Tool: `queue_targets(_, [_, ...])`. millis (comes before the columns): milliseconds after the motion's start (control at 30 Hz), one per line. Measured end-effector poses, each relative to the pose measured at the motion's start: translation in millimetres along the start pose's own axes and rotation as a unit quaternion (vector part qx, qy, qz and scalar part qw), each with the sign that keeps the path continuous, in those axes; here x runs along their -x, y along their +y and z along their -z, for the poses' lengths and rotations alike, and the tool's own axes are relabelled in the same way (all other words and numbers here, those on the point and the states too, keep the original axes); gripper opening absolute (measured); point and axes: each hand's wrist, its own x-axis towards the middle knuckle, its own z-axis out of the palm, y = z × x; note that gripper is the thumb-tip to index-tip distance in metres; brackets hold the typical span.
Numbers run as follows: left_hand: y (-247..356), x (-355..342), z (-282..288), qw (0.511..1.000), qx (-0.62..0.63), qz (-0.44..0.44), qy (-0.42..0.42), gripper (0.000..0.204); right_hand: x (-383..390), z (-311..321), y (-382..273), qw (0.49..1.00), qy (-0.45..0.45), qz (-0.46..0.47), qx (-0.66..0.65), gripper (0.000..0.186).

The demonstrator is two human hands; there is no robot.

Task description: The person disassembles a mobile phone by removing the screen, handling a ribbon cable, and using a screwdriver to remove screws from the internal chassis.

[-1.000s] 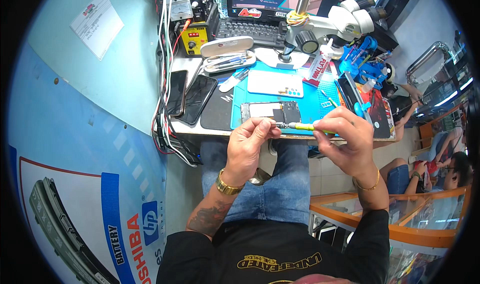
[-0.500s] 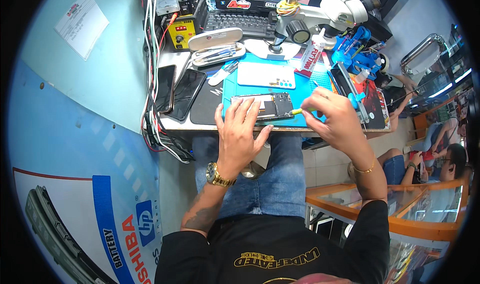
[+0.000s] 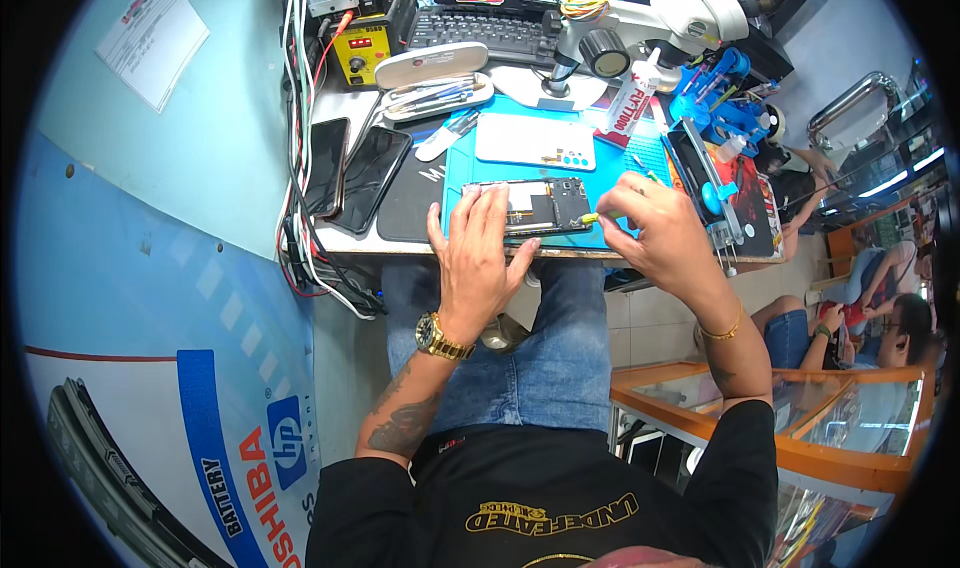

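An opened smartphone [image 3: 545, 208], dark inside with its inner parts bare, lies on a blue work mat [image 3: 456, 173] near the table's front edge. My left hand [image 3: 474, 258] rests on its left part, fingers stretched flat over it and thumb by the near edge. Those fingers hide that end of the phone. At the opposite end, my right hand [image 3: 660, 230] pinches a small yellow-green tool [image 3: 589, 218], whose tip meets the phone's right edge. What kind of tool it is I cannot make out. Behind the phone lies a white phone back cover [image 3: 535, 141] with camera holes.
Left are two dark phones [image 3: 372, 176] and an open case of tools [image 3: 437, 90]. A microscope [image 3: 610, 53], a white-and-red glue tube [image 3: 628, 105], a blue tool rack [image 3: 712, 98] and a clamp holding a phone [image 3: 700, 173] stand behind and right. Cables [image 3: 297, 168] hang at the left edge.
The view has shifted slightly. My right fingers have drawn in closer around the yellow-green tool at the phone's edge. My left hand stays on the phone.
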Motion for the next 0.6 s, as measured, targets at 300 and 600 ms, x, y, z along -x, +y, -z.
queue_targets(300, [16.5,-4.1,-3.6,0.998,-0.061,-0.013,0.012,0.066,-19.7,2.7,14.5,0.993,-0.112,0.018,0.025,0.016])
queue_targets(600, [20.2,-6.3,-8.0,0.998,0.008,-0.058,-0.010,0.065,-17.9,-0.9,17.2,0.994,-0.110,-0.002,0.019,0.017])
